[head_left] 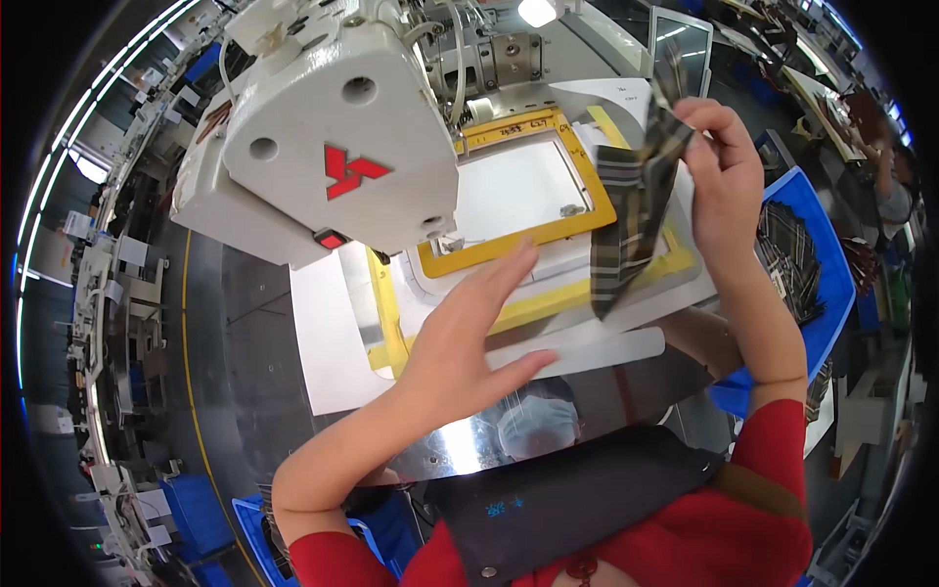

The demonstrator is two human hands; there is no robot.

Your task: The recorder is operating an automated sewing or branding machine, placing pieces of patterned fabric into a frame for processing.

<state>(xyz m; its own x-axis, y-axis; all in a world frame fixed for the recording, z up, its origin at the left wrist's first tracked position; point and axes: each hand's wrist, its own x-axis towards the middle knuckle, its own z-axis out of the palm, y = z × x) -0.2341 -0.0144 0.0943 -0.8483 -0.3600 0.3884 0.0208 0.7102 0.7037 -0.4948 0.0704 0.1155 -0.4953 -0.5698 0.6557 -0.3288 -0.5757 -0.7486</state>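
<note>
Matt woven plaid cloth (631, 210) — glossy mirror-like metal table (245, 323), yellow, perhaps plastic, frame (509, 249).

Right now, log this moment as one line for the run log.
left hand: open, flat on white template plate | right hand: pinching plaid fabric piece, lifted | yellow clamp frame under sewing machine head

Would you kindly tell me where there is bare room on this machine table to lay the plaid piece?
Free: the white panel inside the yellow frame, and the steel table left of the white sheet. Crowded: under the sewing head, the left hand, and the blue bin.
</note>
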